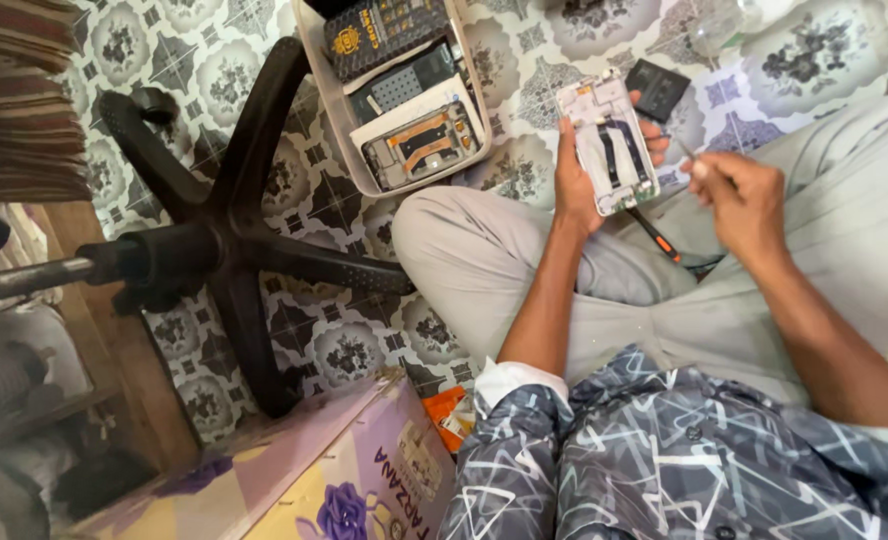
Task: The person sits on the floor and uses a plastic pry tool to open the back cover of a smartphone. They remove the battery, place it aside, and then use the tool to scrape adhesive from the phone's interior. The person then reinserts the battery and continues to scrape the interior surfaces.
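Shirt (664,450): dark with a white line pattern, closest to the camera, sleeves rolled up.
Box (294,480): purple and yellow with a flower print, just left of the shirt.
Lap: grey trousers (524,270), legs crossed on the floor.
Screwdriver (657,237): orange and black handle, lying on the trousers just under the phone.
Right hand (744,200): grip pinched narrow on a thin tool (686,150), tip close to the phone's right edge.
Left hand (579,180): grip wrapped round an opened phone (606,145), back off, insides showing, held over the lap.
Black part (657,88): on the floor just beyond the phone.
Tray (336,120): further left, holding phone parts.
Chair base (224,230): black, on patterned floor tiles (344,340).
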